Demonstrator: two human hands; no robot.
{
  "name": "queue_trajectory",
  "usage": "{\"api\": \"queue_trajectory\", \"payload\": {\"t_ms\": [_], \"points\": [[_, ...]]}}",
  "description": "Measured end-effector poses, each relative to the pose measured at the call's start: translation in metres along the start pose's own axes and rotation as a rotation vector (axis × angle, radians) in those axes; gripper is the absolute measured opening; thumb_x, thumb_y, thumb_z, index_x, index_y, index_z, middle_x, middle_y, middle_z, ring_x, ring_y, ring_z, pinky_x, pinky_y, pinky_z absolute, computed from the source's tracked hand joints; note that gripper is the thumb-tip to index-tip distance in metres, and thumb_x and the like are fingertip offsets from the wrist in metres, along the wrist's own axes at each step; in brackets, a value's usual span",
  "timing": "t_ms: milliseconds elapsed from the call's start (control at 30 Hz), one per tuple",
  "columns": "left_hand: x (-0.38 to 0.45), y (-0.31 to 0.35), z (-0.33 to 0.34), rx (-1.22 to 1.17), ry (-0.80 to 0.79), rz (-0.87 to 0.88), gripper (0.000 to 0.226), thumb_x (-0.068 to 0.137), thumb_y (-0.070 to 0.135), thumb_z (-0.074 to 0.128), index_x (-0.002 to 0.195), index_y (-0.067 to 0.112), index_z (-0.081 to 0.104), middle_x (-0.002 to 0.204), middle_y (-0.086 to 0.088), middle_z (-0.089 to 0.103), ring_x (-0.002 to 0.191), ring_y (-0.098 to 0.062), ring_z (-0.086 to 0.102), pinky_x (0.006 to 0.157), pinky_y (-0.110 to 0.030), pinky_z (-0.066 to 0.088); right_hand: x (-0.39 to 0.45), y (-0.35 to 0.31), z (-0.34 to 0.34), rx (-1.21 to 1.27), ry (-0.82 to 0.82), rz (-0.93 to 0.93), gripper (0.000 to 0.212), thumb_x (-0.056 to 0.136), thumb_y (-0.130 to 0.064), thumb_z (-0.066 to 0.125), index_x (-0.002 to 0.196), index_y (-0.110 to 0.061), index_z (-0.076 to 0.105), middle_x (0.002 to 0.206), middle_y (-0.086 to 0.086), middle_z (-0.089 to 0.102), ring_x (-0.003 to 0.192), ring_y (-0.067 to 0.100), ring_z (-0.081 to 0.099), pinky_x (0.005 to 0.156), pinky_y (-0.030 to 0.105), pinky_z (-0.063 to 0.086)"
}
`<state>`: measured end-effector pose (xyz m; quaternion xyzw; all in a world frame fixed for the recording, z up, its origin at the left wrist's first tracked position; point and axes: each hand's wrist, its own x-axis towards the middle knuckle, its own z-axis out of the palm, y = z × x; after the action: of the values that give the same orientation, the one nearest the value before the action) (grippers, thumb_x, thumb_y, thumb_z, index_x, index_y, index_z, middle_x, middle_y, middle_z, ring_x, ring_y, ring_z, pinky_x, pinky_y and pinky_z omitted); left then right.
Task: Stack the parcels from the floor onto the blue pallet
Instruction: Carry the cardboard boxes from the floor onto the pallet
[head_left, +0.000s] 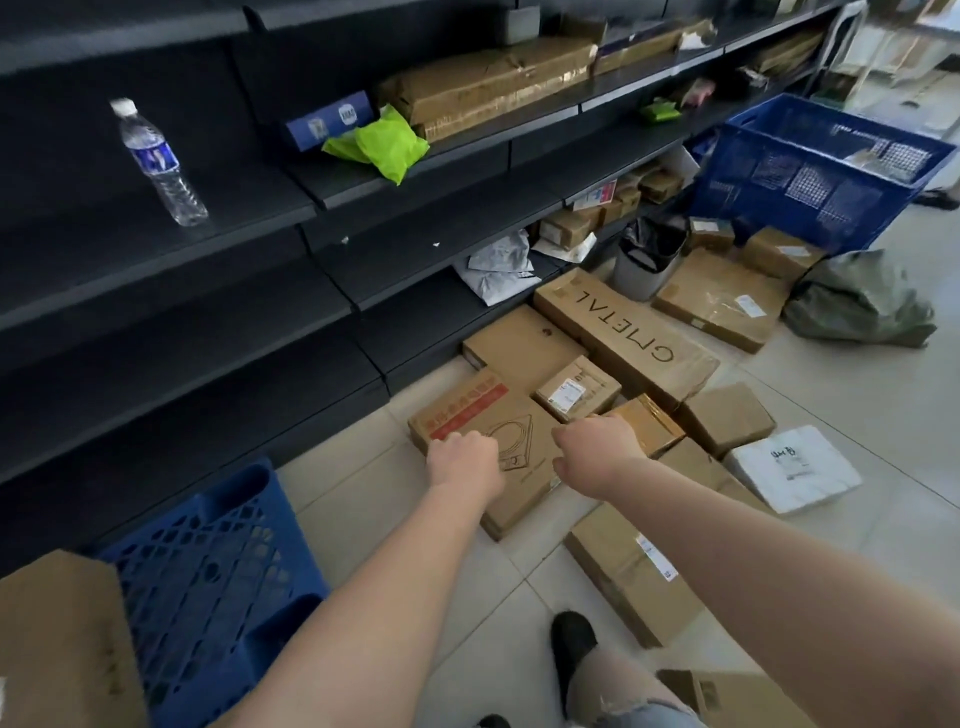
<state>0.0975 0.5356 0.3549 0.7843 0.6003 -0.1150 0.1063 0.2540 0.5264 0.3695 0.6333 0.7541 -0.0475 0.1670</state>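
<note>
Dark shelving (156, 291) lines your left, above a tiled floor (857, 395). At lower left sits the blue pallet (218, 566), one cardboard box (57, 644) on it. Your left hand (465, 460) and right hand (597, 449), fingers curled with nothing gripped, reach over a flat printed parcel (498, 441). More parcels (727, 418) lie scattered rightward.

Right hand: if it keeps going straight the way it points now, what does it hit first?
Most likely the flat carton with the line drawing: the right hand points forward and down over its right edge. The small labelled box lies just beyond. Depth from one view is unclear, so contact may already be close.
</note>
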Motion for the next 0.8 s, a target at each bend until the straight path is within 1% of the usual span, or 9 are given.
{"api": "queue_trajectory", "payload": {"t_ms": [133, 200, 233, 300, 400, 433, 600, 667, 800], "points": [[0.064, 0.009, 0.007, -0.017, -0.067, -0.079, 0.025, 0.088, 0.023, 0.049, 0.109, 0.017, 0.063, 0.113, -0.004, 0.061, 0.109, -0.027, 0.054, 0.084, -0.037, 0.039, 0.066, 0.036, 0.013, 0.02, -0.065, -0.079, 0.018, 0.091, -0.028, 0.044, 0.1, -0.017, 0.056, 0.079, -0.003, 0.053, 0.072, 0.018, 0.052, 0.068, 0.031, 0.038], [0.093, 0.012, 0.014, -0.053, -0.115, -0.13, 0.026, 0.088, 0.022, 0.049, 0.109, 0.017, 0.063, 0.114, -0.005, 0.06, 0.11, -0.026, 0.053, 0.084, -0.037, 0.039, 0.098, 0.055, 0.022, 0.052, -0.112, -0.096, 0.024, 0.092, -0.03, 0.045, 0.109, -0.017, 0.055, 0.08, -0.004, 0.052, 0.077, 0.019, 0.054, 0.071, 0.032, 0.043], [0.109, 0.013, 0.018, -0.077, -0.139, -0.156, 0.027, 0.088, 0.021, 0.047, 0.11, 0.016, 0.063, 0.115, -0.005, 0.06, 0.111, -0.026, 0.052, 0.083, -0.036, 0.039, 0.113, 0.065, 0.028, 0.068, -0.142, -0.097, 0.026, 0.092, -0.031, 0.045, 0.111, -0.016, 0.055, 0.079, -0.004, 0.051, 0.076, 0.019, 0.053, 0.068, 0.031, 0.043], [0.138, 0.012, 0.028, -0.115, -0.188, -0.202, 0.028, 0.089, 0.022, 0.046, 0.111, 0.016, 0.061, 0.116, -0.005, 0.059, 0.112, -0.026, 0.051, 0.083, -0.035, 0.041, 0.144, 0.084, 0.04, 0.087, -0.213, -0.104, 0.028, 0.092, -0.033, 0.045, 0.111, -0.016, 0.056, 0.082, -0.002, 0.052, 0.078, 0.019, 0.053, 0.065, 0.03, 0.042], [0.188, 0.007, 0.053, -0.172, -0.256, -0.266, 0.029, 0.09, 0.025, 0.047, 0.114, 0.016, 0.06, 0.12, -0.005, 0.057, 0.115, -0.026, 0.051, 0.087, -0.035, 0.042, 0.197, 0.111, 0.073, 0.118, -0.291, -0.091, 0.03, 0.091, -0.038, 0.044, 0.109, -0.017, 0.056, 0.101, 0.001, 0.062, 0.093, 0.022, 0.058, 0.076, 0.033, 0.045], [0.205, 0.005, 0.066, -0.193, -0.279, -0.293, 0.029, 0.09, 0.026, 0.046, 0.114, 0.016, 0.059, 0.12, -0.005, 0.057, 0.115, -0.026, 0.051, 0.087, -0.035, 0.04, 0.215, 0.117, 0.088, 0.129, -0.313, -0.075, 0.031, 0.091, -0.04, 0.045, 0.109, -0.018, 0.056, 0.102, 0.001, 0.062, 0.094, 0.021, 0.059, 0.076, 0.032, 0.045], [0.285, -0.007, 0.181, -0.366, -0.406, -0.483, 0.033, 0.086, 0.03, 0.048, 0.117, 0.021, 0.055, 0.123, -0.002, 0.056, 0.116, -0.022, 0.051, 0.085, -0.033, 0.039, 0.31, 0.118, 0.2, 0.262, -0.437, 0.095, 0.044, 0.086, -0.047, 0.05, 0.121, -0.02, 0.052, 0.11, -0.001, 0.058, 0.096, 0.019, 0.058, 0.07, 0.03, 0.049], [0.317, -0.011, 0.243, -0.399, -0.444, -0.516, 0.037, 0.085, 0.033, 0.05, 0.121, 0.02, 0.051, 0.126, -0.002, 0.053, 0.118, -0.022, 0.049, 0.087, -0.034, 0.039, 0.349, 0.109, 0.26, 0.343, -0.469, 0.184, 0.054, 0.084, -0.051, 0.052, 0.127, -0.02, 0.048, 0.118, -0.001, 0.054, 0.1, 0.019, 0.058, 0.074, 0.033, 0.053], [0.376, -0.018, 0.364, -0.312, -0.461, -0.476, 0.046, 0.086, 0.038, 0.051, 0.128, 0.019, 0.043, 0.131, -0.001, 0.049, 0.122, -0.022, 0.046, 0.089, -0.035, 0.039, 0.426, 0.101, 0.38, 0.476, -0.45, 0.348, 0.07, 0.078, -0.055, 0.061, 0.134, -0.017, 0.042, 0.131, 0.004, 0.049, 0.11, 0.022, 0.056, 0.084, 0.038, 0.054]]}}
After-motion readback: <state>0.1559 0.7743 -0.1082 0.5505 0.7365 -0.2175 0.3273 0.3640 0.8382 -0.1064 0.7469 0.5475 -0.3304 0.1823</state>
